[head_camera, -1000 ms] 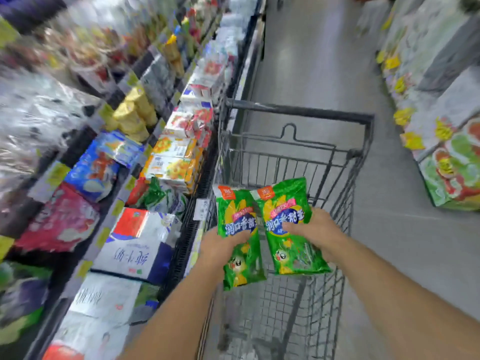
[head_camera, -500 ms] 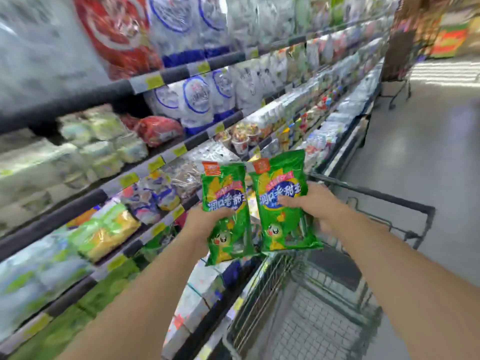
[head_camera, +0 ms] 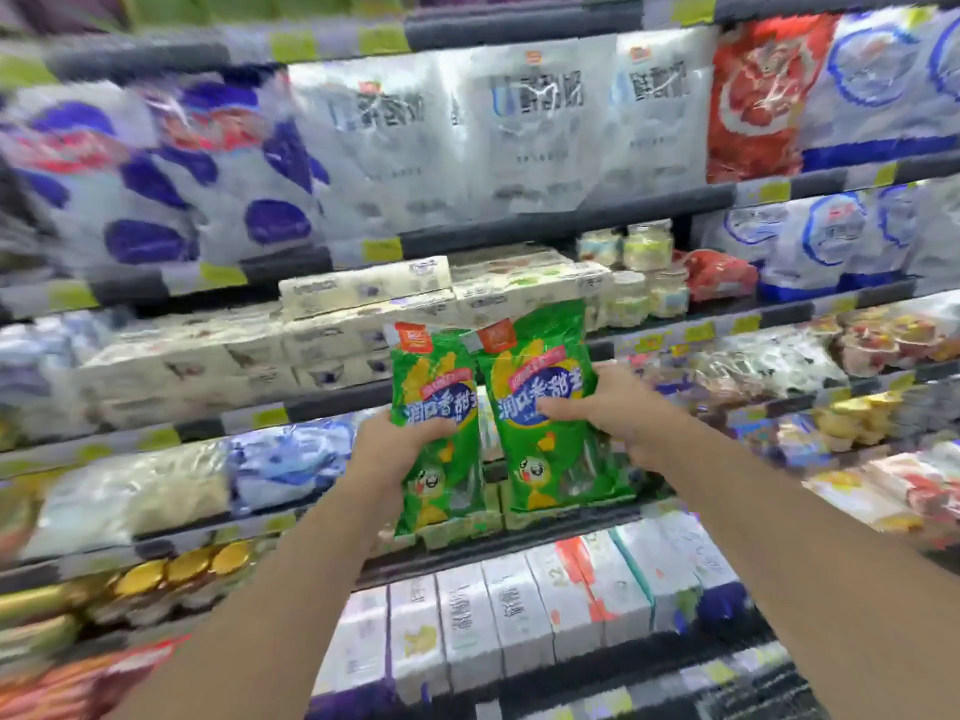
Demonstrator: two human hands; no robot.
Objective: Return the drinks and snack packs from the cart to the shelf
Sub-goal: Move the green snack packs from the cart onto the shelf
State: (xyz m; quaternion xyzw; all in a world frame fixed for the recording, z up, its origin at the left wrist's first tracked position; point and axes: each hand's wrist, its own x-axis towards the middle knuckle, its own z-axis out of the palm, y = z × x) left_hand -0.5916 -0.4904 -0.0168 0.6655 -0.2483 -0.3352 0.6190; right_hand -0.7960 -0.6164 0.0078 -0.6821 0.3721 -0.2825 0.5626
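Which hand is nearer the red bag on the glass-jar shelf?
Right. The right hand sits below and left of the red bag; the left hand is much farther left, gripping its own green pack.

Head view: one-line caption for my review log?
Left hand and right hand each hold a green snack pack before stocked shelves.

Both bare forearms reached forward and upward from the lower corners, converging toward the middle. The left hand (head_camera: 396,445) was closed around the left green snack pack (head_camera: 436,407), thumb laid across its front. The right hand (head_camera: 613,407) gripped the right green snack pack (head_camera: 540,402) from its right side, thumb on its front. The 2 hands were near each other, not touching.
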